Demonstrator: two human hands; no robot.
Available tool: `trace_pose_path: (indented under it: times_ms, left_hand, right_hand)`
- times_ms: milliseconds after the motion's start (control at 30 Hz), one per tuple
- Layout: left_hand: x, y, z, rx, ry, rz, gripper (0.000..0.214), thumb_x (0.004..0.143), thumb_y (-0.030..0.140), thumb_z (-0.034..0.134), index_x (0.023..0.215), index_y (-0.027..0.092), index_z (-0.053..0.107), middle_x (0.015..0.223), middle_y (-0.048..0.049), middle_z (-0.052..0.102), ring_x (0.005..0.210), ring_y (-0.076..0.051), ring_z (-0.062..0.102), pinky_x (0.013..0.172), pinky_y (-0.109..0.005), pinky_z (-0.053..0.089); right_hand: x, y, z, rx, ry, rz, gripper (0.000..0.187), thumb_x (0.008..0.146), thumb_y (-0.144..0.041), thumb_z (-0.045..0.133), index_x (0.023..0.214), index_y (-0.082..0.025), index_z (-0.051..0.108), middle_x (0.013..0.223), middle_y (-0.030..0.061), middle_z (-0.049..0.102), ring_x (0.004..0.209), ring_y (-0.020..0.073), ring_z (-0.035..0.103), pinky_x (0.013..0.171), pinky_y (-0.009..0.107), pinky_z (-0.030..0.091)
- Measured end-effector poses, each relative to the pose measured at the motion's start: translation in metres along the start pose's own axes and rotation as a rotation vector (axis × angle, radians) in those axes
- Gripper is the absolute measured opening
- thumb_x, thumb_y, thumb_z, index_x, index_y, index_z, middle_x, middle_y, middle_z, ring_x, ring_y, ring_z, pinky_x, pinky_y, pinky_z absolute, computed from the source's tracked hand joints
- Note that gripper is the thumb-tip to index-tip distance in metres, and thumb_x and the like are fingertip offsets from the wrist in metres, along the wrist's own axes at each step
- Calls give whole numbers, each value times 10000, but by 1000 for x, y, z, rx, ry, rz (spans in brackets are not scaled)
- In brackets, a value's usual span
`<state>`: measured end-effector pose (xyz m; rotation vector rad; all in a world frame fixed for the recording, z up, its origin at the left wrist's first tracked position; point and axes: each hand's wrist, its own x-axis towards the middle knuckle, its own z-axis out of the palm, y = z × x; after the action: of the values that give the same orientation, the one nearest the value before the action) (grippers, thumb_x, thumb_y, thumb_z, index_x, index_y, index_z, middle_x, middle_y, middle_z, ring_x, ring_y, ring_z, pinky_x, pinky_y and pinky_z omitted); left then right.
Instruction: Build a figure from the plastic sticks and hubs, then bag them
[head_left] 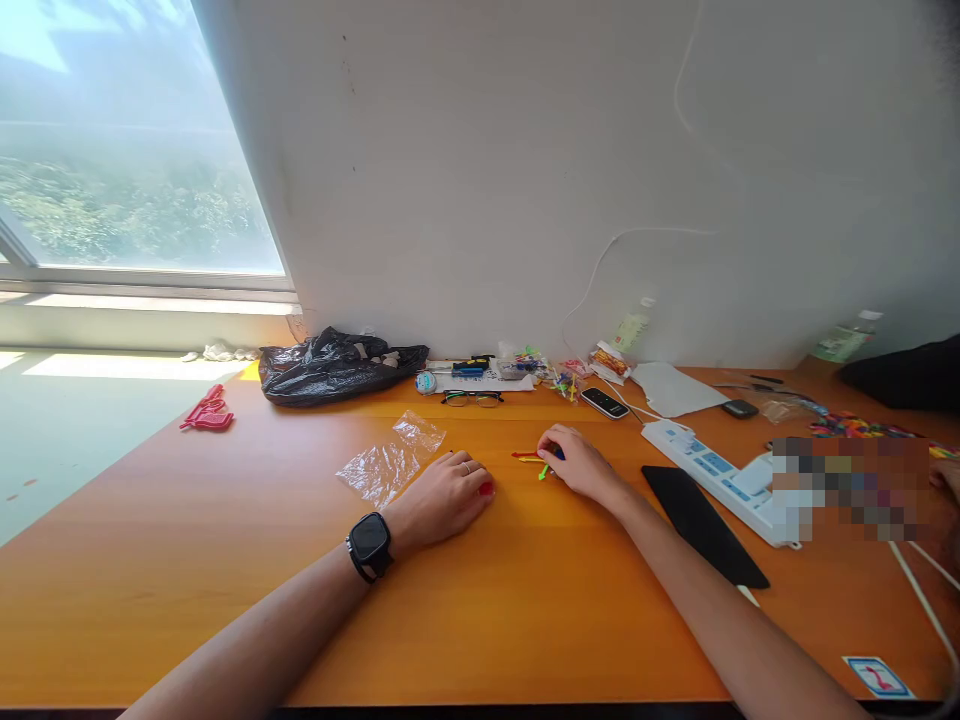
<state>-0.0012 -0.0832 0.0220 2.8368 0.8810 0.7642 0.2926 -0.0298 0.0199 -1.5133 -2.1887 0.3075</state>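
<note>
1. Plainly, two hands are over the worktop [525, 620]; the right hand [574, 463] has bent fingertips at small coloured pieces [542, 473] near the middle, but a firm grip cannot be confirmed.
2. Red, yellow, green and blue show there; the fingers hide the exact count.
3. One left hand [439, 497] lies palm down beside clear plastic [379, 465]; its underside is hidden, so whether it grips anything is unclear.
4. One black bag [334, 370], one pair of glasses [472, 398], two bottles [632, 325].
5. Pixelation covers one end of the power strip [705, 475].
</note>
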Motion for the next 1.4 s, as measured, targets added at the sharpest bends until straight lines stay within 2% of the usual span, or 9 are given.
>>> trace_pose_path:
  times_ms: [167,300,400,600,833,1000,1167,1267,1400]
  left_hand:
    - [0,10,-7,-149,81,-68,50,990,254,637,974,209,652,930,-61,711,883,-210,637,815,-333,502]
    - [0,19,-9,-374,160,-184,76,981,264,665,1040,217,663,1009,-41,731,916,-181,664,847,-302,521]
    - [1,20,-7,-461,178,-233,101,969,276,686,1051,217,678,979,-31,725,871,-160,663,812,-276,528]
    - [0,9,-5,-424,58,-232,92,951,257,671,1026,210,696,959,-35,710,800,-149,648,724,-254,522]
    - [-4,-4,1,-330,81,-225,151,987,310,626,1086,215,689,1001,-47,721,798,-156,659,720,-270,524]
    - [-2,-5,1,-381,193,-248,139,972,286,642,1061,197,701,969,-59,721,818,-156,664,725,-263,546]
    - [2,-9,6,-653,368,-424,221,911,357,736,1031,173,718,935,-67,760,760,-156,713,672,-256,580]
    - [4,-12,9,-826,426,-513,327,859,439,794,1023,162,735,906,-77,788,777,-187,747,701,-292,620]
    - [4,-14,10,-909,446,-560,399,801,462,845,1032,146,767,927,-99,812,798,-210,771,734,-325,654]
  right_hand:
    - [-3,-7,-1,20,-14,-62,144,973,-166,578,961,-218,712,1025,73,700,1022,249,621,895,377,474]
    - [-2,-8,2,19,-9,-47,134,968,-178,590,892,-214,695,982,68,704,985,245,625,860,370,479]
    - [-1,-5,2,-11,18,-14,71,929,-179,652,873,-213,677,949,60,702,947,238,631,836,353,475]
    - [-1,-3,-1,-60,5,7,92,941,-185,632,857,-210,659,950,59,698,921,228,628,813,334,455]
    - [1,-5,-1,-101,140,-40,112,998,-220,495,934,-229,586,913,62,698,863,238,640,788,354,440]
    - [0,-11,-2,-41,267,-56,152,1047,-286,389,970,-247,514,843,46,660,731,228,623,709,344,427]
    - [-4,-22,0,87,323,-13,148,1069,-360,365,1033,-247,455,892,60,645,722,227,627,657,336,431]
    - [-7,-27,-1,162,316,-43,134,1060,-371,422,1073,-246,471,937,70,667,803,236,670,699,334,472]
    - [-10,-34,-2,127,228,-121,187,1078,-345,402,1080,-251,564,925,62,706,791,232,674,745,349,503]
